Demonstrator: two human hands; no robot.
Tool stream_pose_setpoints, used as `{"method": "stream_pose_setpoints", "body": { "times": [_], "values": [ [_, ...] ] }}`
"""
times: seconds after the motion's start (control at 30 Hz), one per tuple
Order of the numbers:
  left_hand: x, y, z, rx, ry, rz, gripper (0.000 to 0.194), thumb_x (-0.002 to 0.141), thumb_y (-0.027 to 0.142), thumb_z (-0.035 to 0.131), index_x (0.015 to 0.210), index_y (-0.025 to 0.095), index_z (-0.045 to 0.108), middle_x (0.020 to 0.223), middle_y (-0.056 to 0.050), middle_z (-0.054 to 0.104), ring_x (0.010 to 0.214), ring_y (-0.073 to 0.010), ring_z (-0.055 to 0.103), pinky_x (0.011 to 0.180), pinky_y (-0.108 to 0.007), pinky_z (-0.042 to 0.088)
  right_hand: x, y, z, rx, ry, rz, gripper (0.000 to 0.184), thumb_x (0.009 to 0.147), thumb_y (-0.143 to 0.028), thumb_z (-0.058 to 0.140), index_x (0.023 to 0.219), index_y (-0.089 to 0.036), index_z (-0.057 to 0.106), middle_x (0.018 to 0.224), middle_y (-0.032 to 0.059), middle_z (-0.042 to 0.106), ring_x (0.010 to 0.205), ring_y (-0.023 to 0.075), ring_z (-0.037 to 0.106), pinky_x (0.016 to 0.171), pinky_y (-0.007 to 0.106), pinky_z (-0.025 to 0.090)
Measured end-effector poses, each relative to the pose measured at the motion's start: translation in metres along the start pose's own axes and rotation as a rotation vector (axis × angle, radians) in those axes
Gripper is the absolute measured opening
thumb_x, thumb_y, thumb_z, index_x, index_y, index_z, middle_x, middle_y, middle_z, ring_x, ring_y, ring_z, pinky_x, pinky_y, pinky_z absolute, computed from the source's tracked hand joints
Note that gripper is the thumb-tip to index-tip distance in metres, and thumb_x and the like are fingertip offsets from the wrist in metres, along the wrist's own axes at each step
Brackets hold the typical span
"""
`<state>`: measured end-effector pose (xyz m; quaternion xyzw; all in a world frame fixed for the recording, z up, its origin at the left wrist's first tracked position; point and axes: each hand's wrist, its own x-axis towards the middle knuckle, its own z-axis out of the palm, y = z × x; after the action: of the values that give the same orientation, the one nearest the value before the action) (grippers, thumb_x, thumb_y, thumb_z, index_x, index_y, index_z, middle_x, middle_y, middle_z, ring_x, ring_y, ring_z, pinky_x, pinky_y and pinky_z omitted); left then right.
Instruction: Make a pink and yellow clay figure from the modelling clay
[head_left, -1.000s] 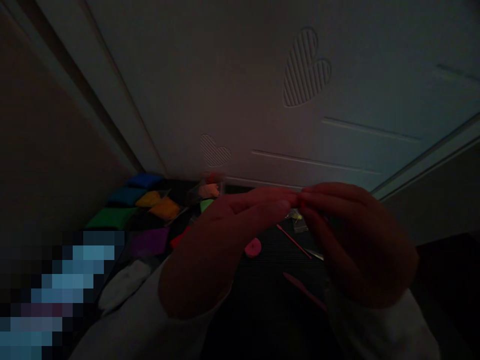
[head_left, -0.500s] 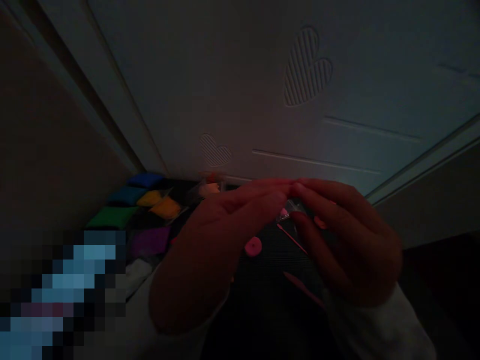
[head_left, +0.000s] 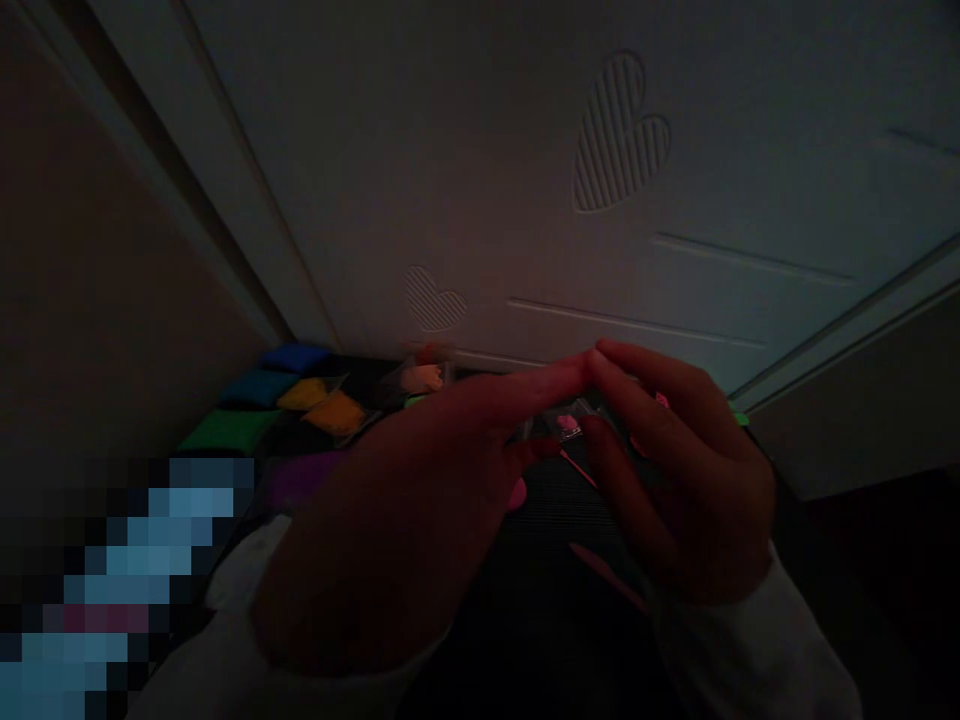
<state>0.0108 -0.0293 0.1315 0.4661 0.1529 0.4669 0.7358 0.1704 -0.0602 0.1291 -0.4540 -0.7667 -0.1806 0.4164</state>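
Observation:
My left hand (head_left: pixel 450 460) reaches in from the lower left with its fingers stretched out and its thumb lower down, apart from them. My right hand (head_left: pixel 690 450) comes from the right, its fingers lightly bent and laid against the left fingertips. A gap shows between the right thumb and those fingers. Whatever may lie between the touching fingertips is hidden. Beneath the hands, a pink disc (head_left: pixel 517 494) is partly covered by the left hand. A thin pink stick tool (head_left: pixel 579 468) and a pink plastic knife (head_left: pixel 606 576) lie on the dark table (head_left: pixel 525 600).
Blue (head_left: pixel 296 357), green (head_left: pixel 232 430), orange (head_left: pixel 336 412) and purple (head_left: pixel 304 478) packets lie at the left. A small clear bag (head_left: pixel 571 420) with something pink sits behind the hands. A pale panel (head_left: pixel 480 180) with heart reliefs rises at the back. The scene is dim.
A small red bit seen at the fingertips one second ago is now out of sight. My right hand has shifted left and up, while the left hand has turned and its thumb has dropped.

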Motion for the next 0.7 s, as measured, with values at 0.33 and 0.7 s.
{"method": "stream_pose_setpoints", "body": {
  "times": [0.33, 0.7],
  "values": [
    [-0.001, 0.0034, 0.0051, -0.097, 0.021, 0.037, 0.017, 0.074, 0.022, 0.053, 0.078, 0.027, 0.069, 0.094, 0.002, 0.067, 0.102, -0.0233, 0.055, 0.082, -0.038, 0.046, -0.0025, 0.0014, 0.002, -0.011, 0.004, 0.018, 0.046, 0.071, -0.013, 0.058, 0.117, -0.014, 0.052, 0.117, 0.0106, 0.055, 0.104, 0.0218, 0.053, 0.085, 0.037, 0.048],
    [0.0005, 0.0042, 0.0049, -0.08, 0.039, 0.006, 0.015, 0.074, 0.024, 0.052, 0.077, 0.028, 0.067, 0.098, 0.003, 0.065, 0.105, -0.0231, 0.053, 0.085, -0.038, 0.045, -0.0013, 0.0018, 0.0039, 0.006, 0.0, 0.021, 0.048, 0.072, -0.013, 0.057, 0.119, -0.013, 0.049, 0.118, 0.0117, 0.054, 0.106, 0.0215, 0.051, 0.088, 0.038, 0.045]
  ]
}}
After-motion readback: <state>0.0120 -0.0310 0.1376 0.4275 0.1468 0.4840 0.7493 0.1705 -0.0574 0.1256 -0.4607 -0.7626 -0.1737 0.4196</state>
